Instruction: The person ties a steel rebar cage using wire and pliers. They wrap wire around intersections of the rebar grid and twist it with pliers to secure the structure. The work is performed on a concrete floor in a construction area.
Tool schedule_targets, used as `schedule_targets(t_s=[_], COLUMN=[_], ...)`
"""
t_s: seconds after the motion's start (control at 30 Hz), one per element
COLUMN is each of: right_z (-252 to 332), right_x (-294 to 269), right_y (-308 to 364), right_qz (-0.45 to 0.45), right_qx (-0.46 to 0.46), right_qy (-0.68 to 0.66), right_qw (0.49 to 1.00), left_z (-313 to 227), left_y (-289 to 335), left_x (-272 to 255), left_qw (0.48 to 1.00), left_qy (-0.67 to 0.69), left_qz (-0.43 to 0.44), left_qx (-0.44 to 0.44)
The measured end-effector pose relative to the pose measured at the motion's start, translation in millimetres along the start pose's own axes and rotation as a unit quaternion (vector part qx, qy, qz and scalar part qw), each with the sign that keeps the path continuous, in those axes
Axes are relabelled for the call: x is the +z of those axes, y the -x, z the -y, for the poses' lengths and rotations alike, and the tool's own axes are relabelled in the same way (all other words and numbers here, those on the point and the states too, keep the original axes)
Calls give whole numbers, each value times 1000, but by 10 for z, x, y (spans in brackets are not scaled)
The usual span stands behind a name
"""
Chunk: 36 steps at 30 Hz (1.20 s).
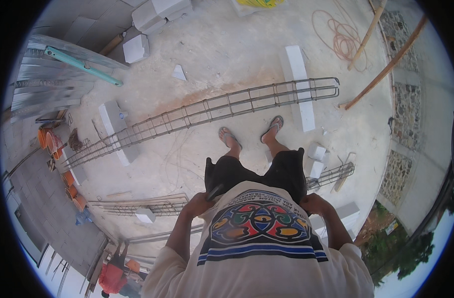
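My left hand (199, 204) is closed at the left side of my black shorts (252, 171), bunching the cloth by the shirt hem. A short dark, slim thing (215, 191) shows at its fingers; I cannot make out what it is. On the other side, my right hand (314, 204) is closed on the shorts' right edge. Beyond my sandalled feet, a long rebar cage (207, 110) of tied steel bars lies across white blocks, one block (300, 89) under its right end and another (116, 131) further left. Neither hand touches the cage.
Shorter rebar cages lie behind me at left (162, 206) and right (331, 176). A teal spirit level (83, 66) leans by metal sheets at left. Orange buckets (52, 143) line the block wall. Wooden poles (386, 62) and a coiled hose (343, 35) are far right. Another person (113, 278) works lower left.
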State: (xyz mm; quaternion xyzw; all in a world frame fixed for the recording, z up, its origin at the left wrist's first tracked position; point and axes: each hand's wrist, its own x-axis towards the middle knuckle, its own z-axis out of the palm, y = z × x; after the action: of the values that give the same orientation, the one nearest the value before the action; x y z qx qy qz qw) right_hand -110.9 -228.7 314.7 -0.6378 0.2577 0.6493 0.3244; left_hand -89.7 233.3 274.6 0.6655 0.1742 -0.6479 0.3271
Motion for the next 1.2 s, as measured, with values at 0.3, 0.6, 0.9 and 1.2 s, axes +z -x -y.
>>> schedule_targets(t_s=[0.3,0.6,0.9,1.2], right_z=[-152,-353,-1228,-2239], right_x=[-37,-1698,-1357,-1492], right_y=[186,-1983,-5787,-6820], right_qz=[46,-176,43,215], right_qx=[52,-142,10,133], right_qy=[-50,266,336,72], right_qw=[996,937,941,965], left_z=[144,-466,-843,-817], left_y=[47,-278,-1945,-2419], left_x=[14,1046,2028,1963], left_qw=[994,996,963,953], left_qy=[9,67,-32,-107], left_qz=[90,25,-220,-149], left_qx=[69,-62,-152,-240])
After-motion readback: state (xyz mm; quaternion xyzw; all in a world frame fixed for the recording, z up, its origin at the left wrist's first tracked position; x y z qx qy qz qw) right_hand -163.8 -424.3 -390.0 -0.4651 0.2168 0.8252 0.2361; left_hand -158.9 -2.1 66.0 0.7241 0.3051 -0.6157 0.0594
